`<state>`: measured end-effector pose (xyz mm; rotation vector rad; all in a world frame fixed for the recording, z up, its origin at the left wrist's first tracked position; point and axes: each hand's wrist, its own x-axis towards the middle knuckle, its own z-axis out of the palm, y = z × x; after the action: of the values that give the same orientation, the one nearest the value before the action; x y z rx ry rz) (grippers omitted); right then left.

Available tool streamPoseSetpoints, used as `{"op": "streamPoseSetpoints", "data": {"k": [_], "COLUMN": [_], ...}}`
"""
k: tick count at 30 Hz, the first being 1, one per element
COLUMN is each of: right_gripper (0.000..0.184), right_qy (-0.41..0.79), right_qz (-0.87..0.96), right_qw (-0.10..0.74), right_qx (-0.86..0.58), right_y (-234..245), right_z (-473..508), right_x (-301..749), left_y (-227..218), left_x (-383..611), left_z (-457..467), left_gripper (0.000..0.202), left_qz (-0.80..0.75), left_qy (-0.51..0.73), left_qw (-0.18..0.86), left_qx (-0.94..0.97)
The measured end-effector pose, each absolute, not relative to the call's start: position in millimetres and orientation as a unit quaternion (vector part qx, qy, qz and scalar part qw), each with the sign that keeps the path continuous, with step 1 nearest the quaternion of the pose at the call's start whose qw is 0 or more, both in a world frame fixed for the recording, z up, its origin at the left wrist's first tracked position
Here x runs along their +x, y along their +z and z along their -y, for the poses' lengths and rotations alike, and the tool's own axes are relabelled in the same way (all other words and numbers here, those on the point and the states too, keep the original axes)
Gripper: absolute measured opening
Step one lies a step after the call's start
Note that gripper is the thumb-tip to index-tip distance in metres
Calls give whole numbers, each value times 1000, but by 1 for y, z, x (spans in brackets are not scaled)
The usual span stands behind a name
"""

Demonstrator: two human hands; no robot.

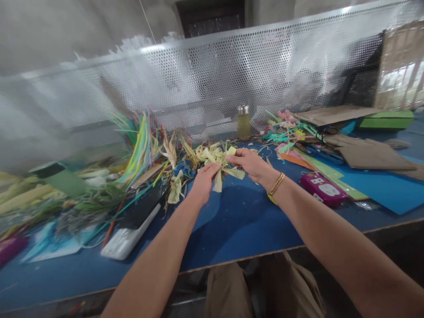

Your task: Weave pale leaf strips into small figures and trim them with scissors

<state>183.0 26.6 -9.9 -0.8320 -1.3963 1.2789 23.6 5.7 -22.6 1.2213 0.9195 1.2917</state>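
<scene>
Both my hands meet over the middle of a blue table (pixel 232 225). My left hand (pixel 204 179) is closed, pinching pale yellow-green husk strips (pixel 218 170) at their near end. My right hand (pixel 250 162) is closed on the same strips from the right, its fingers gripping a folded piece. A gold bracelet sits on my right wrist. The strips join a loose heap of similar dried husk (pixel 208 154) lying just behind my hands.
Coloured strips and dyed husks (pixel 139 145) pile up at the left, with a black-and-white flat tool (pixel 132 232) near the front. A small bottle (pixel 243 120) stands by the perforated metal screen. A pink case (pixel 323 189), scissors, brown card and coloured sheets lie at right.
</scene>
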Motion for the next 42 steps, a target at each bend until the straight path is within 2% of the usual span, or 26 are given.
{"op": "streamPoseSetpoints", "data": {"k": [10, 19, 24, 27, 30, 33, 37, 42], "right_gripper": [28, 37, 36, 34, 32, 34, 31, 24], "right_qy": [501, 456, 439, 352, 150, 45, 10, -4], "right_qz": [574, 586, 619, 622, 630, 708, 786, 788], "right_qw": [544, 548, 525, 556, 594, 529, 419, 356], "right_qx": [-352, -385, -386, -425, -477, -466, -455, -502], "right_y": [-10, -12, -16, -14, -6, 0, -2, -8], "right_z": [-23, -25, -32, -31, -21, -6, 3, 2], "right_x": [176, 176, 183, 187, 187, 182, 171, 166], "left_y": [-27, -23, -28, -29, -29, -27, -28, -30], "left_x": [21, 21, 23, 23, 20, 18, 19, 21], "left_z": [-11, -6, -6, -8, -12, -12, -12, -13], "left_gripper": [18, 17, 24, 25, 25, 24, 22, 23], "left_qz": [-418, -415, -381, -371, -391, -399, -392, -403], "left_qy": [514, 498, 503, 536, 584, 606, 626, 621], "left_qw": [478, 489, 547, 541, 475, 434, 432, 432], "left_qx": [576, 584, 550, 532, 530, 534, 518, 515]}}
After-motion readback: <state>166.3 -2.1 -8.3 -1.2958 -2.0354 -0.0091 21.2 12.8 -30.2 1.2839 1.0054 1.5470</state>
